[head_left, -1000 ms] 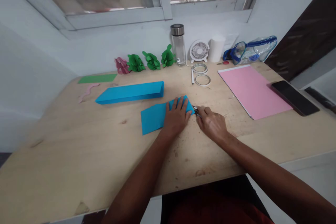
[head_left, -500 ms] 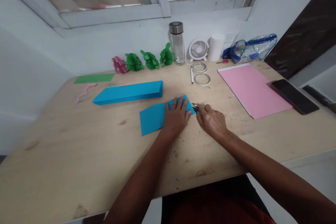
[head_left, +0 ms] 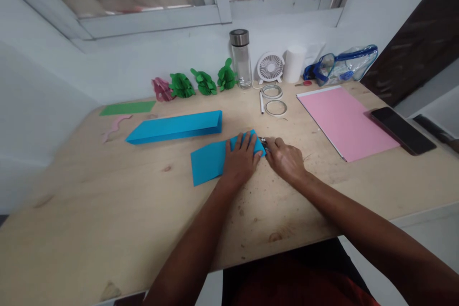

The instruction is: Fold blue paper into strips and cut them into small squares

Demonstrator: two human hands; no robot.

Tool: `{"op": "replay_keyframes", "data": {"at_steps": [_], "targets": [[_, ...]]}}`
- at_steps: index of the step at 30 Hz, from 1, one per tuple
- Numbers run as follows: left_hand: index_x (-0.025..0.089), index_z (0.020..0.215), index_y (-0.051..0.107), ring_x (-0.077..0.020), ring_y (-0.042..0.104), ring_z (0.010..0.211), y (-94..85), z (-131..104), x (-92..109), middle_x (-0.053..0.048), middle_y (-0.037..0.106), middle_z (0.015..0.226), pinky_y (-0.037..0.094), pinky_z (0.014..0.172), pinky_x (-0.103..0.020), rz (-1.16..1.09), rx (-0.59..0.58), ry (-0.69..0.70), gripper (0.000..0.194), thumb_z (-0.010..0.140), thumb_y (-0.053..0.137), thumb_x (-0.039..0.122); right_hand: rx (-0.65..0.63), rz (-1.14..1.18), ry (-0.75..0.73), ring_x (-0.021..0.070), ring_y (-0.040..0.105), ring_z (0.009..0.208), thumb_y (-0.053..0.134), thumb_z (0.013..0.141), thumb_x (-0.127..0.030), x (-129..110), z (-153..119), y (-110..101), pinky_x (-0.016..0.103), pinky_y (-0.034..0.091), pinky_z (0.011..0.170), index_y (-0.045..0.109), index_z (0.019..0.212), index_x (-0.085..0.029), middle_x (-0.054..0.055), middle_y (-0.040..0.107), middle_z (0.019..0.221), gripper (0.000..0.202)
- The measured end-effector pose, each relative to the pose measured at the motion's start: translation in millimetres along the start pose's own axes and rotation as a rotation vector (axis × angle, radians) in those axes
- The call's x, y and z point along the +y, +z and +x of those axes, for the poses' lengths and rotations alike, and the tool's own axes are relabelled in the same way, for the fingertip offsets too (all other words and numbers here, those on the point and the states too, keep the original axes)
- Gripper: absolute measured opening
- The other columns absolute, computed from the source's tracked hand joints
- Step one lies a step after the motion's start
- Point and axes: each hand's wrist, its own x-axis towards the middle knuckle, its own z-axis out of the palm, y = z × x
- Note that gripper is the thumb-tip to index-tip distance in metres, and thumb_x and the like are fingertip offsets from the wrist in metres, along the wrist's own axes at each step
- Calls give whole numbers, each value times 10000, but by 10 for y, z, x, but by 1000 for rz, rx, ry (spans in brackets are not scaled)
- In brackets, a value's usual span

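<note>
My left hand (head_left: 241, 155) lies flat with spread fingers on a folded piece of blue paper (head_left: 208, 161), pressing it to the table. In my closed right hand (head_left: 285, 158) is a small black-and-silver tool (head_left: 263, 142), mostly hidden by the fingers, so its exact kind is unclear. Its tip meets the paper's right edge, just beside my left fingertips. Behind my left hand, a longer folded blue paper form (head_left: 175, 125) with an open right end rests on the table.
Along the wall stand green paper leaves (head_left: 203, 82), a pink paper flower (head_left: 162, 90), a glass bottle (head_left: 242, 64), a small fan (head_left: 270, 68) and a clear pouch (head_left: 353, 64). Tape rolls (head_left: 276, 108), pink paper (head_left: 344, 119) and a phone (head_left: 401, 129) lie to the right.
My right hand has moved slightly left and up, bringing the tool's tip from just beside the blue paper to its right edge. The left hand stays in place.
</note>
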Motion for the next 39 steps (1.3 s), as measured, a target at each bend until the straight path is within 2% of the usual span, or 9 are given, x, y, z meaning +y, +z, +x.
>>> {"op": "replay_keyframes", "data": {"at_steps": [27,39], "targets": [[206,1492,261,-286,201,1438,26,-13,-19,-62,252,1560,204,1114,-589,-7,29,37,567,988,212,461,-14,29,46,204,639,835,253,999,-384,-2,191,-35,281,404,593,414,1386,-251,121,587,1196,439],[213,1491,263,-283,193,1440,21,-5,-16,-62,258,1559,195,1119,-583,-9,0,38,565,987,219,464,-7,55,62,198,634,808,256,997,-407,17,281,-18,274,394,595,441,1356,-254,119,588,1192,432]]}}
